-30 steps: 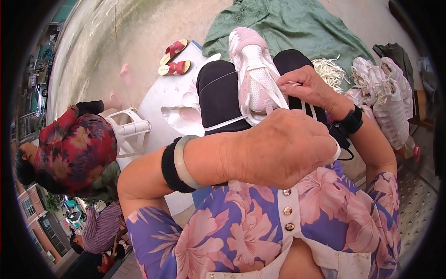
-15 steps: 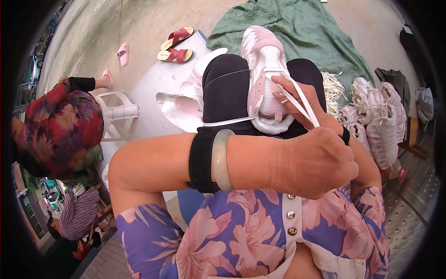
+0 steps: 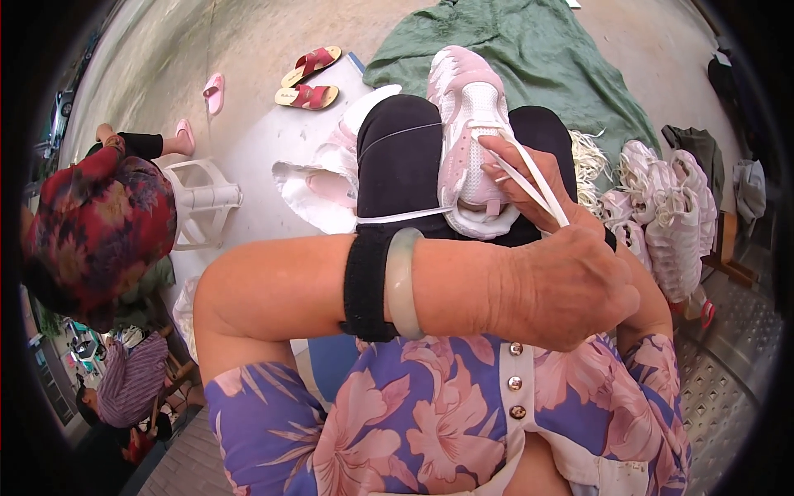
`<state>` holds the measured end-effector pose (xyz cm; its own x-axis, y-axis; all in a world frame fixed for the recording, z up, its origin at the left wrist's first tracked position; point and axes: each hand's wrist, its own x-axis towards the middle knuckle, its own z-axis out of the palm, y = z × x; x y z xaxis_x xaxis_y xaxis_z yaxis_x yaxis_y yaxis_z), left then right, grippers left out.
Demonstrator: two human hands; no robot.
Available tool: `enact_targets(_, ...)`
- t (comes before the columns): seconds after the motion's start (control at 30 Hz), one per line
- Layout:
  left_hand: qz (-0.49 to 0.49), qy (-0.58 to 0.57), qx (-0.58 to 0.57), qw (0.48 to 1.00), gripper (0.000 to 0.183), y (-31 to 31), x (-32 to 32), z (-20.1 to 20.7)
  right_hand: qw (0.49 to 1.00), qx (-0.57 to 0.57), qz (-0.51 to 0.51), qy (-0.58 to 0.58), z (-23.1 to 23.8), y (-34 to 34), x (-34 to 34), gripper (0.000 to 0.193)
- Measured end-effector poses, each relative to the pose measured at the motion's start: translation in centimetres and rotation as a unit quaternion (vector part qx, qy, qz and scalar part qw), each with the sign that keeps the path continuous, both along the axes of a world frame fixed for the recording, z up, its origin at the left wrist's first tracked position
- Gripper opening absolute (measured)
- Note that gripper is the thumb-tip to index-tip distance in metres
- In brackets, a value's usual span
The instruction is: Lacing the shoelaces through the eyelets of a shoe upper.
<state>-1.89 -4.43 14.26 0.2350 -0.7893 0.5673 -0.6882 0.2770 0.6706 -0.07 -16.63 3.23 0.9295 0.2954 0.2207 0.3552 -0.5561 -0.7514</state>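
A pink and white sneaker (image 3: 468,103) rests between my black-clad knees, toe pointing away from me. A white shoelace (image 3: 533,178) runs from its upper part down to my left hand (image 3: 575,289). That hand is closed around the lace's end, and my left forearm crosses in front of my chest. My right hand (image 3: 538,183) is at the sneaker's right side, its bent fingers against the lacing area, with strands of lace passing over them. What its fingertips pinch is partly hidden. Another length of lace stretches left from the sneaker across my thigh.
White and pink sneakers (image 3: 674,219) are piled at the right, beside a bundle of white laces (image 3: 585,161). Another pale shoe (image 3: 318,186) lies left of my knee. Green cloth (image 3: 529,58) covers the floor ahead. A person sits left near a white stool (image 3: 203,198); red slippers (image 3: 308,97) lie beyond.
My left hand has moved very slightly and still grips the lace. The right hand stays at the sneaker. The view has shifted a little.
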Motion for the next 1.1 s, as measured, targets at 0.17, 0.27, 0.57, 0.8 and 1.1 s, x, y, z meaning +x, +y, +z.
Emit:
enact_targets(0.17, -0.01, 0.017, 0.008, 1.0, 0.015, -0.2, 0.0, 0.0, 0.999, 0.031, 0.024, 0.007, 0.0, -0.1, 0.0, 0.035)
enact_targets(0.27, -0.018, 0.018, 0.042, 0.999, 0.016, -0.2, 0.1, 0.2, 0.997, 0.056, 0.022, 0.039, -0.2, -0.2, -0.2, 0.031)
enact_targets(0.57, 0.054, 0.166, 0.11, 0.978, 0.013, 8.6, 3.0, 1.1, 0.967, 0.035, 0.046, 0.247, 4.8, -8.6, -1.6, 0.01)
enact_targets(0.8, 0.325, 0.455, 0.17, 0.812, 0.027, 17.5, 3.4, -3.4, 0.966, 0.059, 0.014, 0.251, 5.7, -8.9, -3.5, 0.006)
enact_targets(1.1, 0.27, 0.032, 0.181, 0.945, 0.025, 6.1, 5.8, -4.6, 0.975, 0.102, 0.163, 0.115, 6.7, -5.1, -4.4, 0.009)
